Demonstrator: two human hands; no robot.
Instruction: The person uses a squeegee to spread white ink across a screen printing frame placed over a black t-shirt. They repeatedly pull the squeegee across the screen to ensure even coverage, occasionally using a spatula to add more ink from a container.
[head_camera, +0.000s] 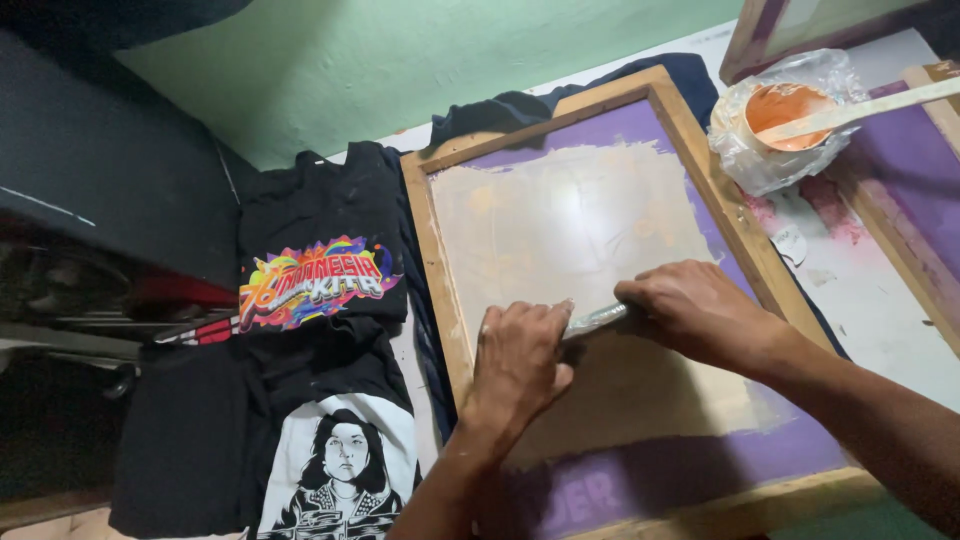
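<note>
2 hands pressed on 1 squeegee (597, 320) across the mesh of a wooden-framed printing screen (700, 170), about halfway down its pale, ink-coated window. Left hand (517, 362) palm down, fingers curled over the near end of the blade, clenched on it. Right hand (697, 312) gripping the far end, knuckles up, fingers wrapped round the handle. Only a short grey stretch of squeegee visible between both hands; rest hidden beneath them. Purple emulsion bordering the pale window, dark cloth (520, 108) peeking out from under the frame's far edge. To the left, just beside the frame, 2 black shirts: 1 with a bright multicoloured print (318, 282), 1 nearer with a black-and-white portrait print (340, 465). Far right, past the frame's corner, a plastic-lined tub of orange ink (780, 112) with a pale flat stick (870, 108) resting across it, standing on a stained white tabletop (860, 290). Green wall (400, 60) behind.
</note>
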